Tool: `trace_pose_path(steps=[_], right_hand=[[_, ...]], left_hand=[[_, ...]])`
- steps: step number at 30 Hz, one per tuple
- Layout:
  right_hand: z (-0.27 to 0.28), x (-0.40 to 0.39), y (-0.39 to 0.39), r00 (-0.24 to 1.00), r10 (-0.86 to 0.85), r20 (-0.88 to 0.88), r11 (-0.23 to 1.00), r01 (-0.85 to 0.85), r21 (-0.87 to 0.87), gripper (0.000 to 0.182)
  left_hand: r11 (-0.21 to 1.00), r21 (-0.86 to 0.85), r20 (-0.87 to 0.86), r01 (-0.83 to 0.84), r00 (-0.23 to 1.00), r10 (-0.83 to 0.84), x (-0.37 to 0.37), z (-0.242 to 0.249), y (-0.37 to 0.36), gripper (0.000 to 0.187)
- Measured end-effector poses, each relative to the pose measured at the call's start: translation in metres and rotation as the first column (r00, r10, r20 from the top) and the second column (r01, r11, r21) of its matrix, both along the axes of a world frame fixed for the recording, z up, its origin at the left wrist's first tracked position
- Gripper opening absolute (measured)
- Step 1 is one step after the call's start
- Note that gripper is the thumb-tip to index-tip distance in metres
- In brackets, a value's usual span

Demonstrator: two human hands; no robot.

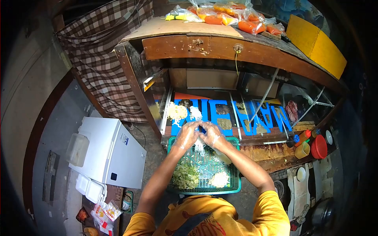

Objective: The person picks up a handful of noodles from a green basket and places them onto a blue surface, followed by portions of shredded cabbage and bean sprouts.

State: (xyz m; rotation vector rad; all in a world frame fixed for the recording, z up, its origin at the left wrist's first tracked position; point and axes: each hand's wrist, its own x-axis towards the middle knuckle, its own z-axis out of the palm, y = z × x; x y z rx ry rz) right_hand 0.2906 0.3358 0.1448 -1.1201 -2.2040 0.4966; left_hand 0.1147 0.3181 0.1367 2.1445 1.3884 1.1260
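hands [200, 134] together, gloved, arms extended

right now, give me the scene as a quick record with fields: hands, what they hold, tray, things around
left hand: gloved, raised over the green tray, fingers meeting the right hand
right hand: gloved, pinching the same white noodles
white noodles: a strand hanging down from between both hands
green tray: mesh basket in front of the person, holding chopped greens at left and a pale noodle heap at right
glass case: behind the tray, blue letters on it
white fridge: to the left
red lid: far right on the counter
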Motion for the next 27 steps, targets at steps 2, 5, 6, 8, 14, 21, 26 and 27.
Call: trace_pose_path(steps=[2,5,6,8,14,21,26,27], right_hand=[[-0.02,0.003,-0.004,1.0,-0.004,0.012,1.0,0.004,0.009,0.051],[-0.015,0.007,-0.022,0.989,-0.016,0.145,0.995,0.03,-0.095,0.065],[-0.018,0.008,-0.025,0.99,-0.015,0.143,0.995,0.029,-0.098,0.065],[-0.024,0.011,-0.033,0.985,0.011,0.172,0.998,-0.001,-0.057,0.068],[-0.051,0.015,-0.039,0.971,0.017,0.238,0.999,-0.01,-0.031,0.072],[-0.062,0.011,-0.042,0.965,0.002,0.262,0.998,-0.017,0.054,0.064],[-0.069,0.01,-0.037,0.947,0.005,0.321,1.0,-0.014,0.026,0.058],[-0.069,0.009,-0.037,0.944,0.003,0.329,0.999,-0.018,0.041,0.056]], left_hand=[[0.999,0.044,-0.064,0.026,0.998,-0.023,0.0,-0.007,-0.006,0.047],[0.999,0.001,-0.103,0.032,0.994,-0.032,0.0,-0.014,-0.02,0.054],[0.999,-0.016,-0.106,0.039,0.994,-0.041,0.0,-0.016,-0.025,0.056],[0.996,-0.08,-0.154,0.034,0.987,-0.046,0.002,-0.017,-0.033,0.063],[0.994,-0.032,-0.306,-0.107,0.947,0.092,0.011,-0.045,-0.044,0.074],[0.99,0.084,-0.281,-0.114,0.951,0.133,0.017,-0.057,-0.046,0.067],[0.99,0.087,-0.111,-0.111,0.986,0.12,0.018,-0.076,-0.036,0.054],[0.99,0.089,-0.112,-0.11,0.986,0.12,0.019,-0.072,-0.038,0.054]])
